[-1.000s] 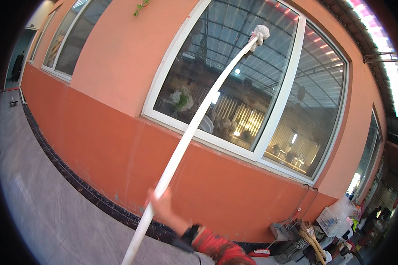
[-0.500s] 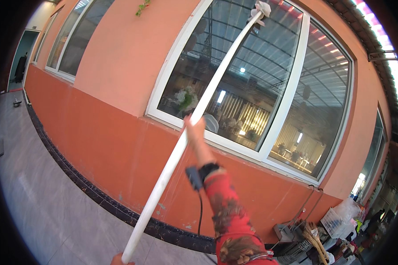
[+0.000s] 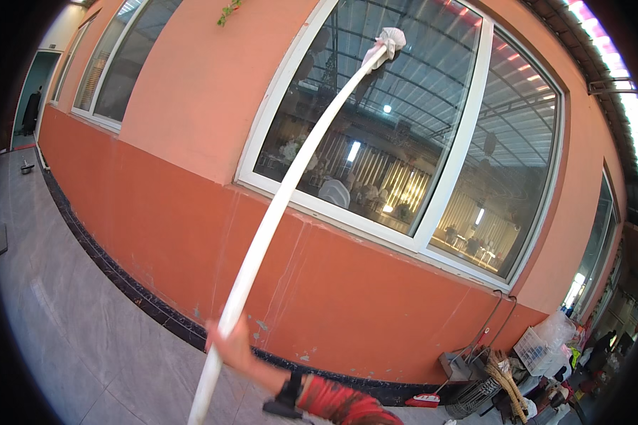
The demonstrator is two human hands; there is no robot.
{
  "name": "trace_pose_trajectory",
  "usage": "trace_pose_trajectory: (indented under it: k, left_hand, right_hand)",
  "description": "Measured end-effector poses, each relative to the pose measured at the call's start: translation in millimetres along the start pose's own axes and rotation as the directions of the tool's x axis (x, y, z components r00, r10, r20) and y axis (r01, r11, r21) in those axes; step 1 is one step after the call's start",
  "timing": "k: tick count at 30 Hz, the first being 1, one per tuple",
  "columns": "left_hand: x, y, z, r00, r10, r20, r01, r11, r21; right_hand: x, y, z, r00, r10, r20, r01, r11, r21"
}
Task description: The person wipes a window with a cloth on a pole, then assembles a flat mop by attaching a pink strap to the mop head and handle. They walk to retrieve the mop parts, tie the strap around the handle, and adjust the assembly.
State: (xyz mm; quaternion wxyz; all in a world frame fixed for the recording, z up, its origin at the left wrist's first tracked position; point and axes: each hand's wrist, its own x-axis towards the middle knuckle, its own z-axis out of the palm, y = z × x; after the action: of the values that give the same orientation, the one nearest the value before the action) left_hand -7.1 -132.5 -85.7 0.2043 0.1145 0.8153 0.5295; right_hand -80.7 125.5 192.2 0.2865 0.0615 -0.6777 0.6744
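Observation:
My right hand [image 3: 232, 341] is closed around the lower part of a long white pole [image 3: 271, 216], its red patterned sleeve reaching in from the lower edge. The pole slants up and away to a large window [image 3: 425, 134] with a white frame. A whitish cloth [image 3: 388, 44] is bunched around the pole's far tip. It appears to be against the upper part of the left pane. A dark band circles my right wrist, and a dark object hangs beside it. My left hand is out of view, and the pole's near end runs past the lower edge.
An orange wall [image 3: 177, 205] with a dark skirting rises from a grey tiled floor [image 3: 85, 319]. At the lower right stand a dustpan [image 3: 457, 368], a bundled straw broom [image 3: 507, 386], a white plastic crate [image 3: 535, 350] and piled clutter. Another window [image 3: 124, 64] is at left.
The cloth-wrapped tip has come down and left across the glass. My right hand has moved down to a lower place along the pole. My left hand has left the view at the lower edge.

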Motion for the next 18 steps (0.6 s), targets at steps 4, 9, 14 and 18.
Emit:
trace_pose_trajectory:
  k: [4, 9, 14, 18]
  left_hand:
    - [6, 68, -3, 0.999, 0.042, 0.028, -0.041, 0.998, -0.039]
    - [20, 158, 4, 0.985, 0.173, 0.024, -0.167, 0.971, -0.173]
    - [21, 107, 9, 0.998, 0.055, -0.030, -0.057, 0.997, -0.053]
    - [-10, 2, 3, 0.984, -0.151, -0.099, 0.153, 0.988, 0.016]
  right_hand:
    - [168, -80, -49, 0.974, -0.227, -0.001, 0.224, 0.965, -0.135]
    - [302, -222, -79, 0.949, -0.315, -0.008, 0.310, 0.938, -0.157]
    - [287, -190, -64, 0.934, -0.358, -0.027, 0.347, 0.919, -0.187]
    - [161, -74, -31, 0.984, -0.177, -0.023, 0.175, 0.982, -0.075]
